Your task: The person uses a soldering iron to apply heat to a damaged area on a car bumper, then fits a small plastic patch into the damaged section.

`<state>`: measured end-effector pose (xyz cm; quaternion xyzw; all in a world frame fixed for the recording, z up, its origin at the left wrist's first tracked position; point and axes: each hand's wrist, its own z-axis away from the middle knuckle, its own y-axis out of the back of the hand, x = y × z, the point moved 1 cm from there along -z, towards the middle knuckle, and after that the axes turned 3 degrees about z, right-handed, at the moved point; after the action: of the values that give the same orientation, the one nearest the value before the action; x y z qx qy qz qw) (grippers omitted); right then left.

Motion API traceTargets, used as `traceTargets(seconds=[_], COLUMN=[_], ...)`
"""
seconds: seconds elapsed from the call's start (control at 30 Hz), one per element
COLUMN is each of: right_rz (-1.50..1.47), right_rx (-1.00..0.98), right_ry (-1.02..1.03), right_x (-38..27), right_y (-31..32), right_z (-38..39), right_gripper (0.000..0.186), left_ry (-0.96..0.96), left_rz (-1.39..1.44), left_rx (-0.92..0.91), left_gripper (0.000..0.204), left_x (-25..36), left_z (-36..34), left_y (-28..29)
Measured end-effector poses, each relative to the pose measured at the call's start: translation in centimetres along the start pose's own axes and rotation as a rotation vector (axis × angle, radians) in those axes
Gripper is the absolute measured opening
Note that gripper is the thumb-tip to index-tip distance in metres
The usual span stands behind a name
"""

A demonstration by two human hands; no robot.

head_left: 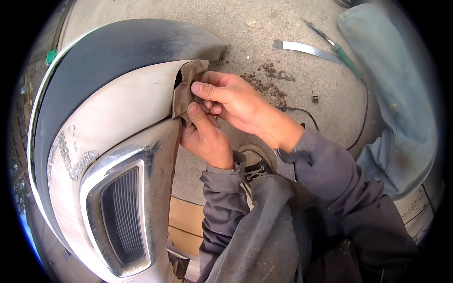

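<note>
A white car bumper point(118, 96) with a black trim band point(118, 47) stands on my left, its end facing me. At that end sits a brown, dirt-coloured flap-like piece point(184, 92); I cannot tell whether it belongs to the bumper. My right hand point(231, 96) pinches its right edge, thumb on the face and fingers curled behind. Just below, my left hand point(205, 137) is closed at the lower corner, thumb up against it, most fingers hidden. A dark gap shows between the piece and the white panel.
On the concrete lie a soldering iron point(347, 61) with a green handle and black cable, a metal strip point(309, 49), dirt crumbs point(269, 85) and a small flat bracket point(285, 75). A leg in blue-green trousers point(401, 104) is at right. The bumper's chrome-framed vent point(123, 214) is nearest me.
</note>
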<state>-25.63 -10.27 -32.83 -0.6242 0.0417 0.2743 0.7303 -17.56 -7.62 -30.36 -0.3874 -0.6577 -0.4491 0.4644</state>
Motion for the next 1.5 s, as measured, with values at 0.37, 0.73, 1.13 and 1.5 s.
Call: traceTargets(seconds=[0.37,0.73,1.13,1.5], right_rz=[-0.203,-0.390,-0.337,0.181], right_rx=[-0.007,-0.010,-0.122,-0.067], right_ry=[-0.031,-0.013,0.042,-0.054], right_x=[1.5,2.5,2.3,-1.6], right_y=[-0.3,0.7,0.4,0.4], right_z=[0.1,-1.0,-1.1,-0.5], right_gripper=[0.017,0.015,0.019,0.025], left_ry=[0.061,-0.018,-0.070,-0.002], left_rz=[-0.168,-0.213,-0.184,0.000], left_rx=[0.016,0.023,-0.134,-0.001], left_gripper=[0.032,0.031,0.037,0.029], left_x=[-0.3,-0.6,-0.6,-0.7], left_z=[0.9,-0.1,0.4,-0.7], left_y=[3.9,2.3,4.1,3.0])
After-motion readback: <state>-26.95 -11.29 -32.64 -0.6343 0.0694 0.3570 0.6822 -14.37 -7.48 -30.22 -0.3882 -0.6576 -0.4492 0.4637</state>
